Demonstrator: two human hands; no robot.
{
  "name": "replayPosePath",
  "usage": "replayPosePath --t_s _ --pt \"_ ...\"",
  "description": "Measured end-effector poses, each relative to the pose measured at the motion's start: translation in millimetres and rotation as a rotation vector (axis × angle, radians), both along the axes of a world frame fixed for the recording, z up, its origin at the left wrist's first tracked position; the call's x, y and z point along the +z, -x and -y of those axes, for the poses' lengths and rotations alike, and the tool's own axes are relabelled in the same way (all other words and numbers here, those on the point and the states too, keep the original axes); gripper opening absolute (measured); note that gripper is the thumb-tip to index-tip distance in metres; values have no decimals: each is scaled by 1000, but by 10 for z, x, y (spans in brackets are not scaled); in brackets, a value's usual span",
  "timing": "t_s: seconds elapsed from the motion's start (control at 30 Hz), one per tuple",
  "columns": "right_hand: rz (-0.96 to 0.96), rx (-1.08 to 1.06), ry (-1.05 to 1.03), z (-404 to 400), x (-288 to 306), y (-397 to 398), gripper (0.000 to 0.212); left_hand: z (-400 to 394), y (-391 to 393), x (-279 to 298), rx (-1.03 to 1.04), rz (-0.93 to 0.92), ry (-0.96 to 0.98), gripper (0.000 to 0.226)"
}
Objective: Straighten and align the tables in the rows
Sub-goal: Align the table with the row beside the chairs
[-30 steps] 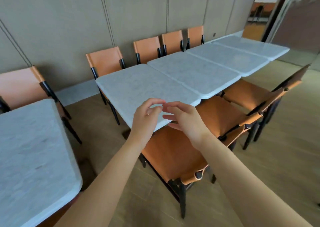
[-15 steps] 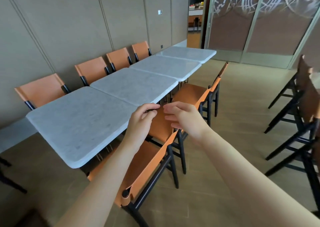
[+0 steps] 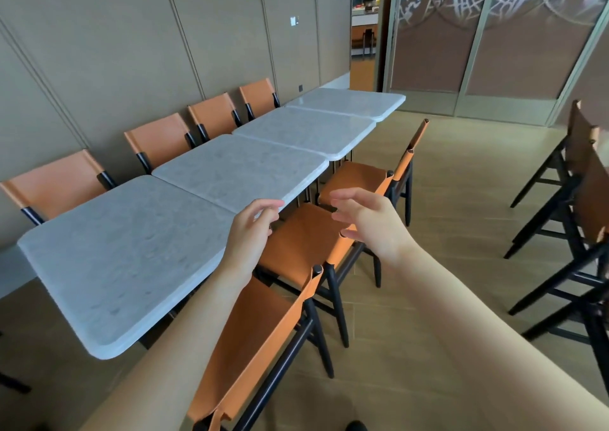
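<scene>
Your left hand (image 3: 252, 229) is at the aisle-side edge of the second table (image 3: 240, 170), fingers curled at the rim near the seam with the first table (image 3: 122, 256); whether they actually grip the slab or only touch it can't be told from here. Your right hand (image 3: 369, 223) hangs free over the seat of a chair (image 3: 306, 242), fingers loosely spread, holding nothing, just beside the left but apart from it. The row of four tables runs away from you, ahead and to the left, its long axis slanting toward the doorway (image 3: 364, 28) at the far wall. The aisle edges step slightly from one top to the next, though the wide lens may exaggerate this. What matters for the next move: the second table lies straight ahead of your left hand, which is the nearer one, while the right must reach across the chair to find the same rim further along. Any push will probably go crosswise to the row's axis.
</scene>
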State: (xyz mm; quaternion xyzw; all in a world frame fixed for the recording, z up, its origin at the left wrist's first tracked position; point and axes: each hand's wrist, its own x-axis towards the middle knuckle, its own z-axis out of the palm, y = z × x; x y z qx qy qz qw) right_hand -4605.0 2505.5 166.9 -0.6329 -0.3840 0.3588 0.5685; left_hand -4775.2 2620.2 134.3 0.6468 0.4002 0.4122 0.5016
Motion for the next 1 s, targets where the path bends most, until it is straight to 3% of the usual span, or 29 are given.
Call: replayPosePath --t_s 0.43,1.0 --pt "17 103 63 -1770 106 -882 20 -1563 -752 -305 97 -103 108 23" --pt "-38 316 181 -3184 -291 -1302 21 -2463 -940 -655 283 -189 341 29"
